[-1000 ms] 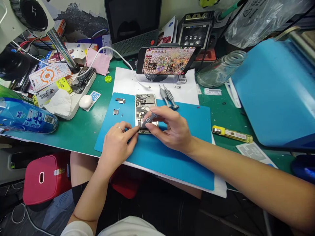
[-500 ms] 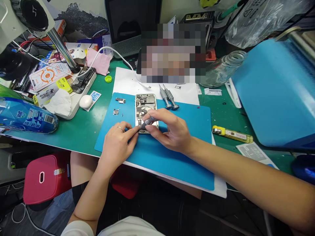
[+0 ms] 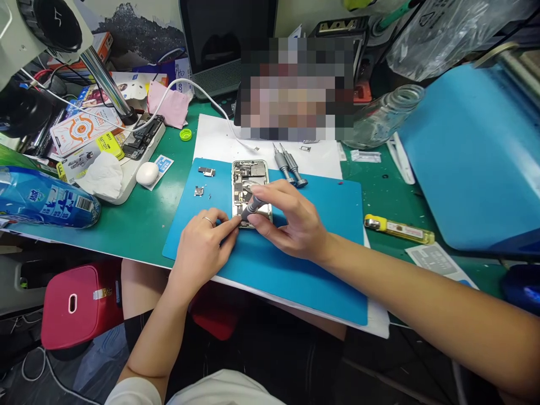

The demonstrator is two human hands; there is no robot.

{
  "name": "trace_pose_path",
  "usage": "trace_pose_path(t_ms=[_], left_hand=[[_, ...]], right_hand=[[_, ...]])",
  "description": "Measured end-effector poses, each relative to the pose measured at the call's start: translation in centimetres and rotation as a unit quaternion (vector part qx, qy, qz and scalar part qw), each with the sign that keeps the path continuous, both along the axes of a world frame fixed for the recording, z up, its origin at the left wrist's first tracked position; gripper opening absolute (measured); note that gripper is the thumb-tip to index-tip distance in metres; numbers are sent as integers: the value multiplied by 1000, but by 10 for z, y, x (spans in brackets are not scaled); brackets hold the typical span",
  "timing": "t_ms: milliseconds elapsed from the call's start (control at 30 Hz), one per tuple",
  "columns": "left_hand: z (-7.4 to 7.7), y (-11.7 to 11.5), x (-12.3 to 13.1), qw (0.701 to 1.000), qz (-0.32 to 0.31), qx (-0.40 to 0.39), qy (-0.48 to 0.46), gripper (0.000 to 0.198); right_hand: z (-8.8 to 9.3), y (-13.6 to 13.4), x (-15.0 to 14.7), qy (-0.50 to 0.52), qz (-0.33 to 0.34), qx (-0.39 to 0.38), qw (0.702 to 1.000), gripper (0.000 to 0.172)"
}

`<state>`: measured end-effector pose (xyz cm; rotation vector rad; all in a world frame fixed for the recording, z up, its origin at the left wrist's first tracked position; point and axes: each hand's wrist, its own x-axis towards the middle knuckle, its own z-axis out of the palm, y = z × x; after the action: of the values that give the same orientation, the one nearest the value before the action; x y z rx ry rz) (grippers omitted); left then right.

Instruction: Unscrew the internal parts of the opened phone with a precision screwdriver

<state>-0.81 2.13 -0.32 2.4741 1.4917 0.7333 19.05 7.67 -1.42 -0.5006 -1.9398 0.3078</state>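
Note:
An opened phone [image 3: 250,179] with bare circuitry lies on a blue work mat [image 3: 295,270]. My right hand [image 3: 291,222] is closed round a small grey screwdriver [image 3: 251,207], whose tip points down into the phone's near end. My left hand [image 3: 202,247], a ring on one finger, has its fingertips pinched against the phone's lower left corner. Two small metal parts [image 3: 202,181] lie on the mat to the left of the phone.
Two spare screwdrivers [image 3: 289,166] lie behind my right hand. A yellow utility knife [image 3: 399,228] rests on the green mat at right, a glass jar [image 3: 379,119] behind it. A blue bottle [image 3: 46,198], tissue [image 3: 103,175] and boxes crowd the left. A pixelated screen stands behind.
The screwdriver has tilted and shifted slightly in my right hand over the phone's near end. My left hand has stayed at the corner.

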Motion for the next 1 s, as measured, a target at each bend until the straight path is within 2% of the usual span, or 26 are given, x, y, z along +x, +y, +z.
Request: trace_pose_path(t_ms=[233,433,600,800,1000], left_hand=[[0,0,0,1000,-2,4,-2,22],[1,0,0,1000,1,4,0,22],[0,0,-1,1000,0,4,-1,22],[1,0,-1,1000,-1,3,-5,22],[1,0,0,1000,-2,3,-2,22]], right_hand=[[-4,1,-1,14,34,-12,999,65],[-2,2,-2,8,8,19,1000,60],[0,2,-2,13,40,2,999,64],[-2,3,-2,9,18,21,1000,63],[-3,1,-2,14,40,-6,999,71]])
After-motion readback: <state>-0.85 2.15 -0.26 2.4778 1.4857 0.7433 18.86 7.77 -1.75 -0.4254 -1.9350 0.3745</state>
